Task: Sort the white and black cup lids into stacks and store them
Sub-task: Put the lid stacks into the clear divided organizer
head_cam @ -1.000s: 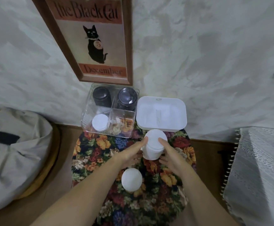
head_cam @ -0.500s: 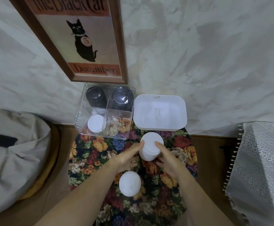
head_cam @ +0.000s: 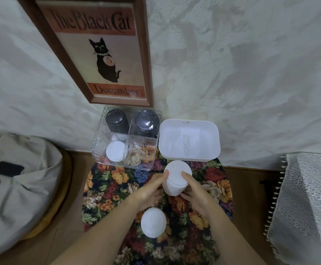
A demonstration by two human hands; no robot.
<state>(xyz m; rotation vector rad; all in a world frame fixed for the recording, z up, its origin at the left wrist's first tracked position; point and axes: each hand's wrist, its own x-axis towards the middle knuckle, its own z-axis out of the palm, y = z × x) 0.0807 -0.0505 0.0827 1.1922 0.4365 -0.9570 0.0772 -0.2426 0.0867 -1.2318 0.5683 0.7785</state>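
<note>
Little had shifted since the earlier frames: both hands remained clasped on the same stack, and only the view had swung, bringing the framed Black Cat poster (head_cam: 102, 54) closer to the centre of the wall. The left grip (head_cam: 150, 190) and the right grip (head_cam: 198, 196) curled round opposite sides of the tall stack of white lids (head_cam: 176, 176), each thumb lying on its top rim. That stack stood upright on the floral-cloth surface (head_cam: 108, 188), just in front of a closed white rectangular box (head_cam: 189, 139). A shorter stack of white lids (head_cam: 153, 222) stood nearer the person, between the two forearms, apart from either hand. Left of the box sat a clear divided bin (head_cam: 98, 148) against the wall. Its two rear compartments each held a stack of black lids (head_cam: 116, 121), and its front left compartment held a few white lids (head_cam: 115, 151). A grey cushion (head_cam: 12, 178) lay on the floor to the left.
</note>
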